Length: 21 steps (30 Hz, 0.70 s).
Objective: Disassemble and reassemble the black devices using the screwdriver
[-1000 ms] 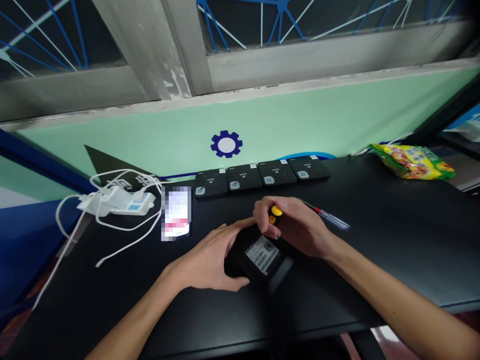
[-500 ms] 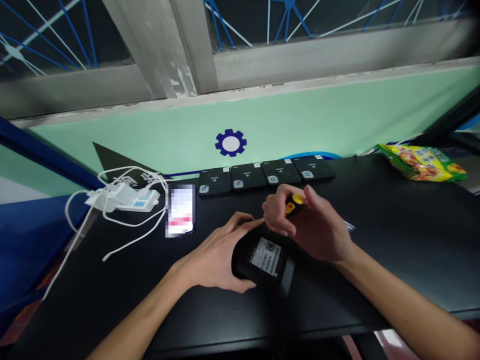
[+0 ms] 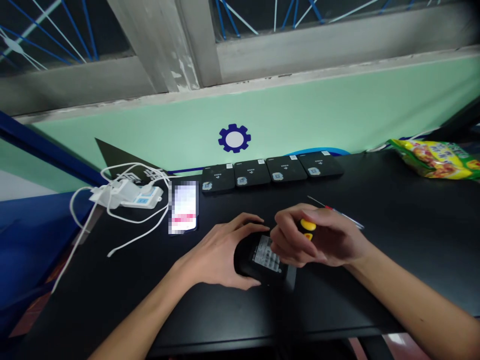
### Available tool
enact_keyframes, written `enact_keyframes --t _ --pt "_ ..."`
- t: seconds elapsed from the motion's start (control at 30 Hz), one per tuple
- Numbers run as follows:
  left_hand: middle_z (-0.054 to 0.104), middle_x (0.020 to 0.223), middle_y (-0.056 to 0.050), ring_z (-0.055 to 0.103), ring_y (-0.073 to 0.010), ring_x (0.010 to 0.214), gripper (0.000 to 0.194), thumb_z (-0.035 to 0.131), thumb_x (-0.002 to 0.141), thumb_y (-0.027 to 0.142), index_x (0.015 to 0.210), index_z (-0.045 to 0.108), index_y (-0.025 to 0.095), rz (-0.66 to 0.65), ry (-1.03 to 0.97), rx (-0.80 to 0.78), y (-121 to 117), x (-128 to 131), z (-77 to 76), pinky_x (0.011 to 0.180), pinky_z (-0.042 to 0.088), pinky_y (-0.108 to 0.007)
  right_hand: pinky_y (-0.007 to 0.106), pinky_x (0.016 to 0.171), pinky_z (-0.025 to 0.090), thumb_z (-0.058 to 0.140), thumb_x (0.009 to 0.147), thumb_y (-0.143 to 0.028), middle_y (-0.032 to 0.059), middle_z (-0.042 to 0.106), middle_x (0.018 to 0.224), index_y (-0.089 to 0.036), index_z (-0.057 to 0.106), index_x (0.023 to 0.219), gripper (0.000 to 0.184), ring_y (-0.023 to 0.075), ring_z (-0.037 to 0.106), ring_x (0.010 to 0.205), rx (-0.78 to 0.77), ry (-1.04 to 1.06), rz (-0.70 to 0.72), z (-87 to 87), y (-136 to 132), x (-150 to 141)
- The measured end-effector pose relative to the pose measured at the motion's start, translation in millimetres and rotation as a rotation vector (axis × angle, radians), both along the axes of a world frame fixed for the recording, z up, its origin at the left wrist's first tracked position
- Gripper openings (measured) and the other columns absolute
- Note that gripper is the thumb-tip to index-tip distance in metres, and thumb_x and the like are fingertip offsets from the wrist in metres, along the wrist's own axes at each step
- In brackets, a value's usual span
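My left hand [image 3: 225, 252] is wrapped around the left side of a black boxy device [image 3: 247, 260], with the thumb along its near edge and the fingers along its far edge. A white printed label [image 3: 267, 255] is on the device's upper face. Above the label's right part, my right hand [image 3: 318, 235] is closed around a screwdriver [image 3: 308, 225] with a black-and-yellow handle; its shaft and tip are hidden by the fingers. Beyond the right hand lies a thin tool [image 3: 348, 217] with a slim metal shaft and a red part.
Several flat black boxes [image 3: 287, 169] stand in a row along the wall. A lit phone [image 3: 183, 207] lies left of them, beside a white power strip [image 3: 144, 196] with tangled cables. A yellow-green snack bag [image 3: 437, 159] sits at the back right of the black table [image 3: 232, 315].
My right hand with the screwdriver has come lower and slightly right, now covering part of the label. The thin tool behind it shows more. My left hand keeps its hold.
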<state>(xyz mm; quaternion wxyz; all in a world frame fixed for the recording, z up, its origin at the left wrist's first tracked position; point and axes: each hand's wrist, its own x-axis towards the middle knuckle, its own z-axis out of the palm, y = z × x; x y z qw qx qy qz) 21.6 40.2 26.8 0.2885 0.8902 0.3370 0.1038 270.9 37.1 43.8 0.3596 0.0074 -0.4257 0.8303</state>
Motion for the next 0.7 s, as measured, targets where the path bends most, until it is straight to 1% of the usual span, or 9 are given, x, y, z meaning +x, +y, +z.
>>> enact_keyframes --t 0.1,0.17,0.3,0.43,0.53,0.7 --pt "0.054 0.158 -0.009 0.077 -0.0354 0.115 0.09 0.099 0.068 0.047 0.147 0.058 0.034 0.056 0.013 0.045 1 -3 -2.1 0.096 0.064 -0.056 0.029 0.058 0.035 0.042 0.114 -0.041 -0.0022 0.041 0.054 -0.017 0.062 0.076 0.05 0.0156 0.039 0.053 0.001 -0.014 0.006 -2.6 1 1" --pt "0.054 0.158 -0.01 0.076 -0.0356 0.116 0.093 0.099 0.068 0.047 0.149 0.056 0.034 0.071 0.001 0.073 3 -6 -4.0 0.096 0.064 -0.056 0.029 0.058 0.036 0.041 0.114 -0.04 -0.0014 0.043 0.056 -0.016 0.062 0.076 0.05 0.0153 0.04 0.053 0.008 -0.035 -0.016 -3.8 2 2" --pt "0.054 0.157 -0.011 0.074 -0.0364 0.118 0.095 0.1 0.068 0.049 0.151 0.054 0.034 0.08 0.004 0.105 8 -10 -7.4 0.097 0.063 -0.057 0.029 0.057 0.034 0.041 0.114 -0.038 -0.0007 0.045 0.06 -0.017 0.062 0.078 0.047 0.0155 0.039 0.055 0.004 -0.048 -0.063 -3.1 3 2" --pt "0.054 0.155 -0.012 0.076 -0.0347 0.112 0.099 0.1 0.069 0.051 0.153 0.052 0.033 0.079 0.009 0.136 8 -10 -9.5 0.093 0.065 -0.056 0.029 0.056 0.032 0.046 0.112 -0.038 -0.0014 0.044 0.062 -0.017 0.063 0.081 0.041 0.0159 0.036 0.057 -0.022 -0.045 -0.119 0.3 3 1" --pt "0.054 0.155 -0.012 0.077 -0.034 0.108 0.1 0.1 0.069 0.057 0.154 0.052 0.034 0.081 0.017 0.154 7 -10 -10.8 0.089 0.065 -0.056 0.029 0.055 0.031 0.047 0.111 -0.039 -0.0014 0.044 0.062 -0.017 0.064 0.081 0.041 0.0157 0.036 0.057 -0.027 -0.046 -0.115 1.7 4 1" --pt "0.053 0.156 -0.011 0.077 -0.0296 0.098 0.098 0.098 0.072 0.062 0.153 0.051 0.034 0.105 0.04 0.172 8 -10 -11.4 0.081 0.065 -0.051 0.03 0.058 0.036 0.05 0.111 -0.042 -0.0007 0.049 0.06 -0.015 0.067 0.084 0.042 0.0164 0.043 0.057 0.04 -0.134 -0.107 -3.1 4 4"
